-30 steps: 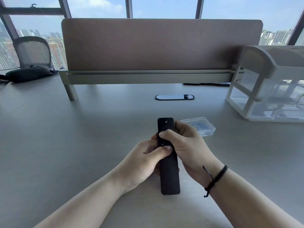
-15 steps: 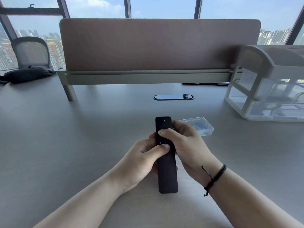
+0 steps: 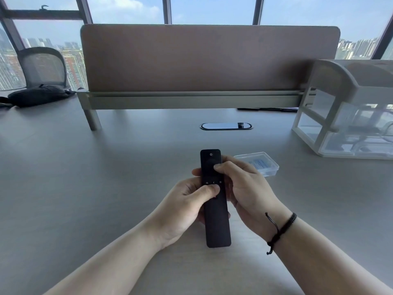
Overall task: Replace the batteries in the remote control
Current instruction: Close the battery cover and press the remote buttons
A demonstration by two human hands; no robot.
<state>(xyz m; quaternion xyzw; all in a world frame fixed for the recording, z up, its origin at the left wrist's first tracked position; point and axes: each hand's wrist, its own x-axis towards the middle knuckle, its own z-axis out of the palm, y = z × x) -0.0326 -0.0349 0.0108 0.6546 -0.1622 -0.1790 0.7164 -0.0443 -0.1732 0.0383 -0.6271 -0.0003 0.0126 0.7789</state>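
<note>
I see the grey worktop [image 3: 89, 188] spreading out under and around both hands. Beyond the hands stands a brown divider panel [image 3: 208, 58] on a metal rail. Far off past the right hand sits a white-framed clear drawer unit [image 3: 348, 116]; far off past the left hand lies a black bag [image 3: 40, 95] in front of a mesh chair [image 3: 43, 67]. Straight ahead of the hands I see an oval cable port [image 3: 226, 126] set in the worktop. Just behind the right hand lies a small clear plastic case [image 3: 260, 162] with something blue inside. The black remote control [image 3: 214, 201] is between my hands, buttons up, lengthwise away from me. My left hand [image 3: 180, 209] grips its middle, thumb pressed across its face. My right hand [image 3: 246, 188] wraps its upper part, thumb on the round pad.
</note>
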